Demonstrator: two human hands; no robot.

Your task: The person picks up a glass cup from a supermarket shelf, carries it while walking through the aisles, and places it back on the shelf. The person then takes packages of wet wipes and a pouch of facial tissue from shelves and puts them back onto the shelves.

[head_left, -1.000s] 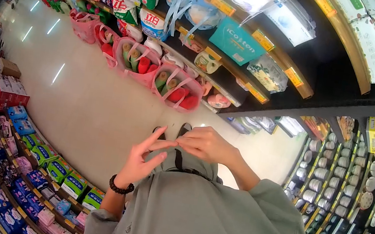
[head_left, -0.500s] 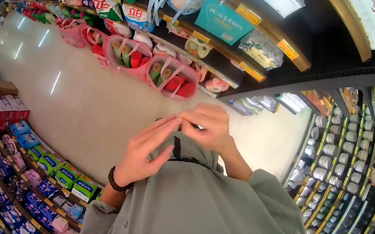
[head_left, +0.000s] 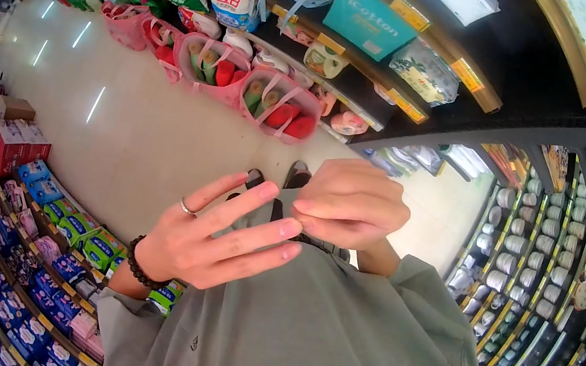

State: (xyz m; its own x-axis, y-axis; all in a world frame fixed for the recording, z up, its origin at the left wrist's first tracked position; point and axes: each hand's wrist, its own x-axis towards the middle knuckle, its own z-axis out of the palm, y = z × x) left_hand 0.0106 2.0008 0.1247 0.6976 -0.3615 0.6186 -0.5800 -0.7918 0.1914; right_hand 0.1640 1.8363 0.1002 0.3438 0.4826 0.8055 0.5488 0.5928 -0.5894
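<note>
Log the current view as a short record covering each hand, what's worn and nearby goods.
Left hand: fingers spread, ring on one
Left wrist: dark beaded bracelet
Right hand: fingers curled, by left fingertips; anything held is hidden
Clothing: grey-green top
Ahead: pink bags along lower shelving; teal iCotton pack above
Right side: stacked white dishes

Left fingers spread — right fingers curled, close by.

- Two hands: one left hand, one right hand
- One ring
- One bracelet
- Two shoes
- Four pink bags, all in one row
- One iCotton pack
- One red carton
- Four light streaks on the floor
</note>
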